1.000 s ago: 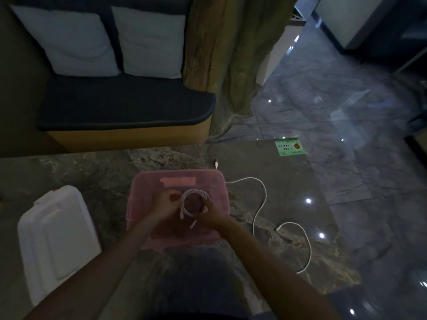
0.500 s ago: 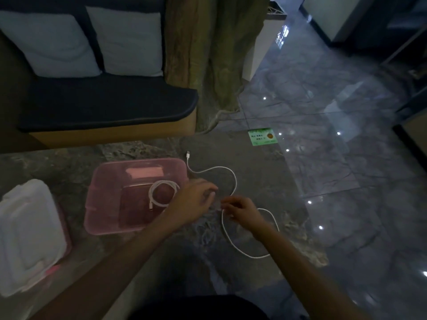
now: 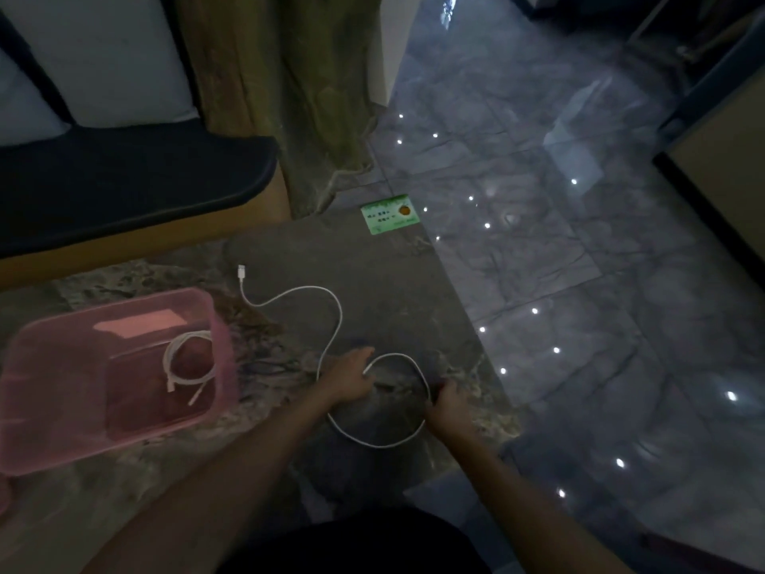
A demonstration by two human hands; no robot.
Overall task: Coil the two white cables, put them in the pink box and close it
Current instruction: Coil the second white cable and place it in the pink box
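The open pink box (image 3: 49, 424) stands at the left of the marble table, and one coiled white cable (image 3: 188, 366) lies inside it near its right wall. A second white cable (image 3: 331, 308) sprawls loose over the table to the right of the box, its USB plug at the far end. My left hand (image 3: 352, 372) rests on the table with its fingertips pinching the cable's near end. My right hand (image 3: 449, 403) grips the same cable where it loops round on the right.
The marble table (image 3: 372, 263) ends just right of my right hand, with glossy floor beyond. A green card (image 3: 389, 214) lies at the far table corner. A bench with a dark cushion (image 3: 124, 188) and a tree-trunk pillar (image 3: 298, 97) stand behind.
The first coil was let go into the pink box. Both hands moved right to the loose cable and took hold of it. The view swung right, so the white lid left the frame.
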